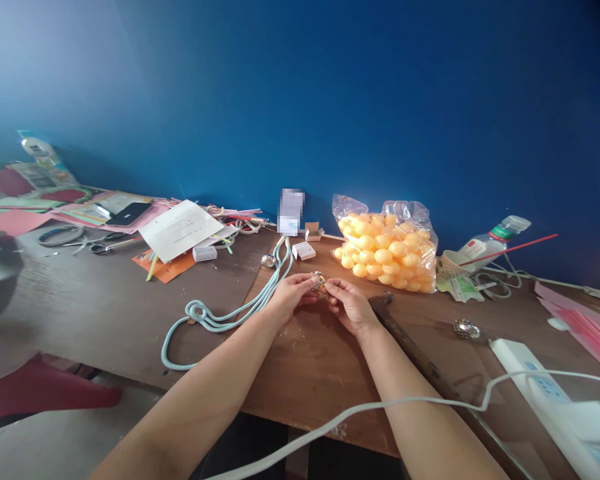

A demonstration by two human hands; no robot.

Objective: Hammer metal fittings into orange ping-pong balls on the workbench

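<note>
Above the brown wooden tabletop, my left hand [296,295] pinches a small shiny silver-and-gold patterned piece [319,283] from the left. The fingers of my right hand [349,303] are closed at its right side, touching it. What exactly the piece is I cannot make out. A similar silver patterned lump [269,260] lies beyond my left hand, and another silver lump [467,329] rests to the right. Loops of pale blue cord [240,317] spread left of my left hand. Behind my right hand stands a clear bag of yellow-orange balls [383,250].
A dark wooden bar [420,360] lies beside my right forearm, near a white power strip [530,373]. A white cable [350,413] crosses both forearms' region. Scissors [113,245], papers [180,230] and a phone [130,213] are left; a bottle [495,241] stands back right.
</note>
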